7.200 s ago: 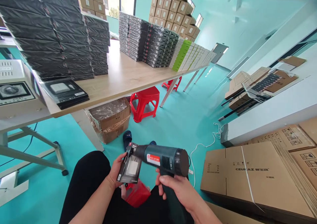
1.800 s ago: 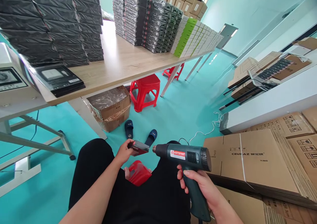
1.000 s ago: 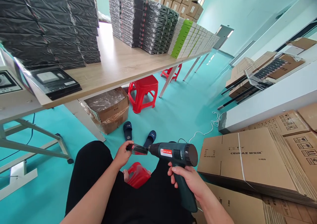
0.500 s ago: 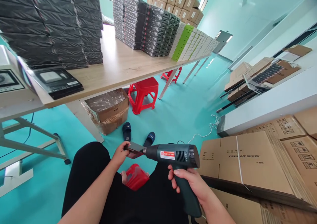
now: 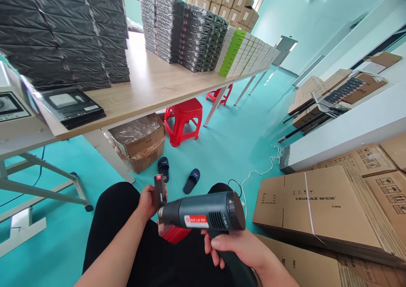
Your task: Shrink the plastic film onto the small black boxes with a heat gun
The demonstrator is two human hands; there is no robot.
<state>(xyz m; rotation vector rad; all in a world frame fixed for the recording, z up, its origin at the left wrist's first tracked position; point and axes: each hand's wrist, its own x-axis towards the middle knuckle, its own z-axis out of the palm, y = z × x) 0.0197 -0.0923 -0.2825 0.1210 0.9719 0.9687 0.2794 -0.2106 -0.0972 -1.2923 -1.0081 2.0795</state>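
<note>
The left hand (image 5: 146, 201) holds a small black box (image 5: 159, 189) upright, edge-on to the nozzle; right hand (image 5: 241, 249) fingers wrap the heat gun (image 5: 203, 214) grip.

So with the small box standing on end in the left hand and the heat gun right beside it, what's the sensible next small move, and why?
Probably tilt the heat gun so its nozzle faces the small box. The left hand holds the box upright, narrow side toward the camera, while the right hand grips the gun's handle, with the nozzle just below and beside the box, not squarely at it.

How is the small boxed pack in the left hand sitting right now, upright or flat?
Upright: the small pack stands on end in the left hand, narrow edge facing the camera, just above the heat gun nozzle.
</note>
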